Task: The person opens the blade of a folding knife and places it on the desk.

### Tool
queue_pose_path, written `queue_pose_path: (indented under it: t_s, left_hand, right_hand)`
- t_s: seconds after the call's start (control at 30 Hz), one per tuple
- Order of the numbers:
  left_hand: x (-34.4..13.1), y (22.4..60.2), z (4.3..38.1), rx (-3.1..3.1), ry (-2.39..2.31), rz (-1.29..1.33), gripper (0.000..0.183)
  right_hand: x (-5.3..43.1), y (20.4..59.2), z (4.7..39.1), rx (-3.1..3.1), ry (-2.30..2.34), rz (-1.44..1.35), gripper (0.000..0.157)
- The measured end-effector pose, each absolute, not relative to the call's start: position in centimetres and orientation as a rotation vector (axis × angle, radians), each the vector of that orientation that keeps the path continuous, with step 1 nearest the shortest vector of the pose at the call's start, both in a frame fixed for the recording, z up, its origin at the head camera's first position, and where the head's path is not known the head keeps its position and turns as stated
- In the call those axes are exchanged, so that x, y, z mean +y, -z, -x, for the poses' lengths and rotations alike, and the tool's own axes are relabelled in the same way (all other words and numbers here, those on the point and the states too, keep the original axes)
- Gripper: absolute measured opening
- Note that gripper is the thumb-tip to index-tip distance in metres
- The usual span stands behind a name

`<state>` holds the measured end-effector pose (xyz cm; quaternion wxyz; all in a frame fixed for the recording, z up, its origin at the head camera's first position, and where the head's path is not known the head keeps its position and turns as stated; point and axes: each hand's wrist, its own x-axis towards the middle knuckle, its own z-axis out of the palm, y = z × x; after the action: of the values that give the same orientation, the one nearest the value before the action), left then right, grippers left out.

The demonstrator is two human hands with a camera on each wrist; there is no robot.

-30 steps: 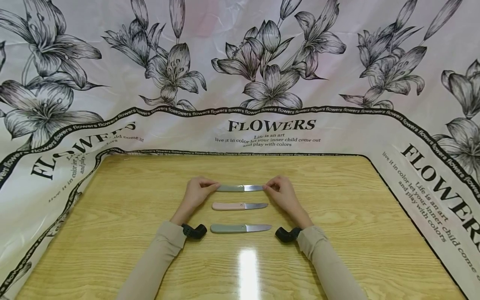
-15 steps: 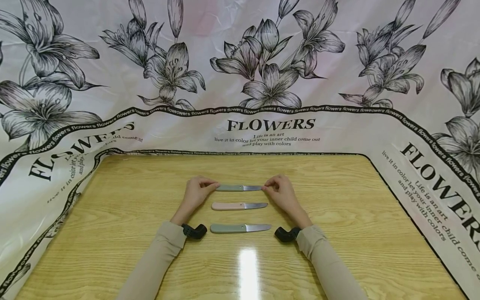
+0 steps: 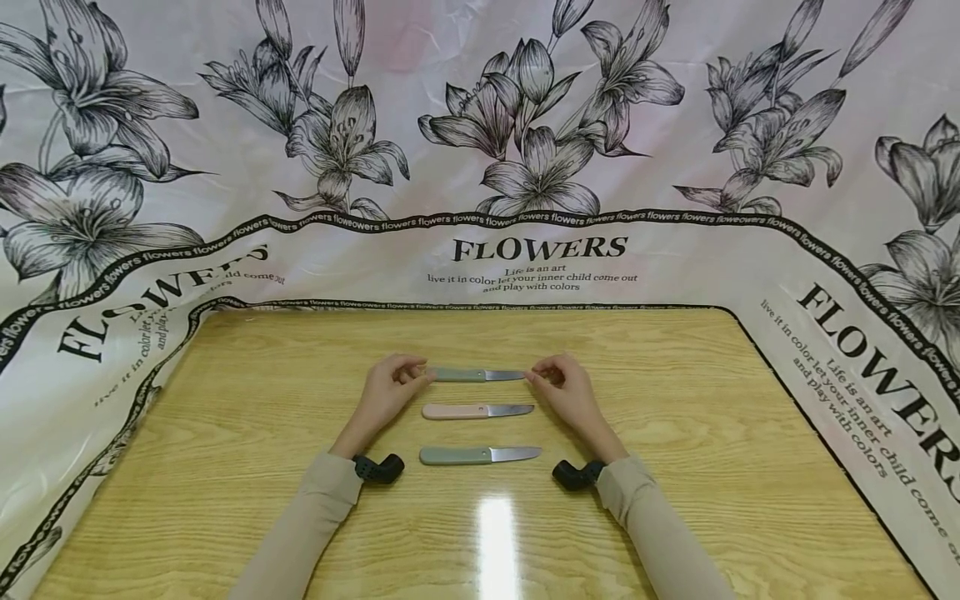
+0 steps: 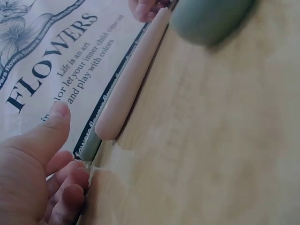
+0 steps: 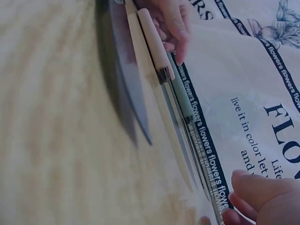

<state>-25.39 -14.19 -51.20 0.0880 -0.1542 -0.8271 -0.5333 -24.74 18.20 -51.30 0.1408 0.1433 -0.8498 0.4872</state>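
Three small paring knives lie parallel on the table, handles to the left and blades to the right. The far one has a green handle (image 3: 459,375), the middle one a pink handle (image 3: 455,412), the nearest one a green handle (image 3: 453,456). My left hand (image 3: 384,392) is at the far knife's handle end; in the left wrist view its thumb (image 4: 58,112) stands raised away from the fingers. At that knife's blade tip is my right hand (image 3: 567,392), its thumb (image 5: 253,187) likewise parted from the fingers in the right wrist view.
The wood-grain table (image 3: 262,467) carries a bright light reflection at the front. A white cloth (image 3: 540,283) with printed flowers and lettering borders it at the back and both sides. Black wrist cameras (image 3: 381,468) sit on both forearms.
Both hands held the far knife's ends between thumb and fingers earlier; now the fingers have loosened. My left hand and wrist have shifted slightly left. The knives keep their row.
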Motion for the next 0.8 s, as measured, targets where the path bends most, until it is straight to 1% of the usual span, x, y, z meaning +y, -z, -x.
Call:
queue_pose_path:
  t_s: [0.2,0.27,0.47,0.53,0.8]
  left_hand:
    - [-14.9,51.3,23.9,-2.476,1.616,0.490,0.028]
    - [-15.1,51.3,23.5,-2.499,1.589,0.532,0.026]
    - [-15.4,51.4,22.9,-2.594,1.460,0.738,0.029]
    - [-15.5,51.5,22.9,-2.591,1.443,0.777,0.027]
    - [-15.5,51.6,22.9,-2.552,1.475,0.806,0.022]
  right_hand:
    - [18.8,51.6,23.7,-2.495,-1.368,-0.554,0.007]
    - [19.0,51.7,23.4,-2.528,-1.325,-0.603,0.008]
    - [19.2,51.5,22.7,-2.554,-1.301,-0.721,0.020]
    - [19.2,51.4,22.6,-2.559,-1.302,-0.737,0.022]
    - [19.1,51.2,22.3,-2.597,-1.259,-0.714,0.015]
